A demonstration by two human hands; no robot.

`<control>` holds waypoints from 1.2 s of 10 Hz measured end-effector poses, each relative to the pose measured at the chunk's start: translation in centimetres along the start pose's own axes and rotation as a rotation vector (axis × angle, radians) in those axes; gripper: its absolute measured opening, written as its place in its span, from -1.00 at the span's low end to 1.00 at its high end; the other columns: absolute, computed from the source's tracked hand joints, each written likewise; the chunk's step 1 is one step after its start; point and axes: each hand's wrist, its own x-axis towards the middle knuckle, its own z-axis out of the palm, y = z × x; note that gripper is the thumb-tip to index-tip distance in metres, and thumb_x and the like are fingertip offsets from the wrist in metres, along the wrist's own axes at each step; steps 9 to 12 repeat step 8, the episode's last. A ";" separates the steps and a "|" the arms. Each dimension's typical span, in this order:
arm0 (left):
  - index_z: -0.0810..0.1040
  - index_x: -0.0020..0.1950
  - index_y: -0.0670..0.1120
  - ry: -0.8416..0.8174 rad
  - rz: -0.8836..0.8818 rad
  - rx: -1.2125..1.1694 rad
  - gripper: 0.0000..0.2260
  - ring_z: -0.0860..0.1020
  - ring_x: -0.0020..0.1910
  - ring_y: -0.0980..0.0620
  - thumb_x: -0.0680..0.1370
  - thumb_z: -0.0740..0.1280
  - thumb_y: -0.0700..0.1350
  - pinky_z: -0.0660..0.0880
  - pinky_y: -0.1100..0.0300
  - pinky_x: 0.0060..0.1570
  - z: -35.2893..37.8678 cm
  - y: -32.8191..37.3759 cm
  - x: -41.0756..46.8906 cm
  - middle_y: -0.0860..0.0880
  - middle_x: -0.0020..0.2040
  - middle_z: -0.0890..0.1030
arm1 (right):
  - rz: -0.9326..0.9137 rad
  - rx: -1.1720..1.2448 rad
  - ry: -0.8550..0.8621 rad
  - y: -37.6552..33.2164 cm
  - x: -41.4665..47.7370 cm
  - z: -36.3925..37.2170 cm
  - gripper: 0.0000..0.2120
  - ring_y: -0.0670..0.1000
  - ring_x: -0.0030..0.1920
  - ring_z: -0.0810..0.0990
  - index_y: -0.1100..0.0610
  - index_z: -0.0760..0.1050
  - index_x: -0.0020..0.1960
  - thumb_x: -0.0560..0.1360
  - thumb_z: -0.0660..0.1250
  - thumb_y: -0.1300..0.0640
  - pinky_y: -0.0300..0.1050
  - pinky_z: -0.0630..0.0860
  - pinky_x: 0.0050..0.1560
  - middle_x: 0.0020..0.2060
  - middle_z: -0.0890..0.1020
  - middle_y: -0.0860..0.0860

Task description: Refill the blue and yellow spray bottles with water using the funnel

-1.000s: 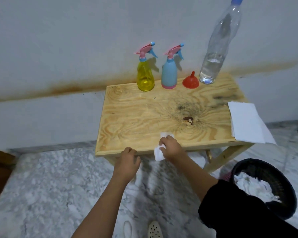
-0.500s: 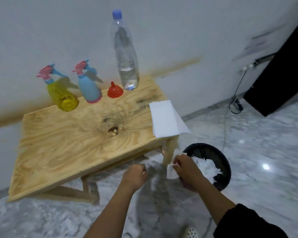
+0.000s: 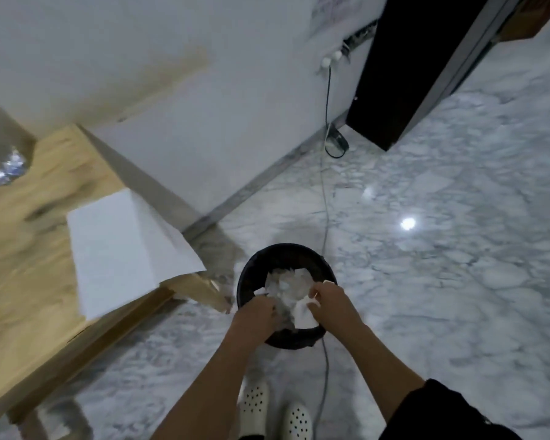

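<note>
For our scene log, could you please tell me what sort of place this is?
Likely a room in a home: a polished grey-white marble floor, a light wooden table against a white wall, and a round black waste bin holding crumpled white tissue.

— Where are the arms?
— Both reach forward and down from the bottom of the view. The forearms are bare and they converge, so the hands end up near each other but not touching.
— The left hand (image 3: 253, 312)?
— Its back faces up and the fingers are curled under. Whether they hold anything can't be told.
— And the right hand (image 3: 331, 301)?
— Back up too, with the fingers curled, pinching a white tissue (image 3: 303, 313) on its inner side. A black sleeve (image 3: 451, 414) covers that upper arm.
</note>
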 end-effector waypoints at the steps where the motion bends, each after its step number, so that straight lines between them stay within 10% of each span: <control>1: 0.27 -0.32 -0.08 -0.021 0.026 0.010 -0.72 0.31 -0.41 0.13 0.60 0.19 -0.17 0.23 0.31 -0.38 1.5 -0.6 3.7 0.02 -0.37 0.30 | 0.027 0.045 0.011 1.9 2.2 1.5 -0.81 0.07 0.02 0.50 0.22 0.48 0.10 0.50 0.28 0.21 -0.12 0.41 0.00 -0.04 0.44 0.04; 5: 0.49 -0.05 -0.23 -0.037 0.038 0.122 -0.77 0.52 -0.14 -0.10 0.59 0.18 -0.08 0.46 0.06 -0.16 3.2 -3.4 11.3 -0.15 -0.09 0.51 | 0.088 0.063 0.002 4.3 7.8 6.5 -0.81 0.09 -0.03 0.54 0.16 0.46 0.12 0.51 0.28 0.17 0.01 0.51 0.01 0.12 0.48 0.09; 12: 0.29 -0.26 -0.12 -0.033 0.040 0.099 -0.77 0.36 -0.35 0.00 0.59 0.17 -0.11 0.29 0.16 -0.31 1.3 -2.1 8.0 -0.03 -0.32 0.32 | 0.165 0.084 -0.049 2.4 4.4 4.5 -0.84 0.09 0.03 0.52 0.14 0.48 0.06 0.50 0.22 0.22 -0.09 0.47 0.02 0.04 0.51 0.08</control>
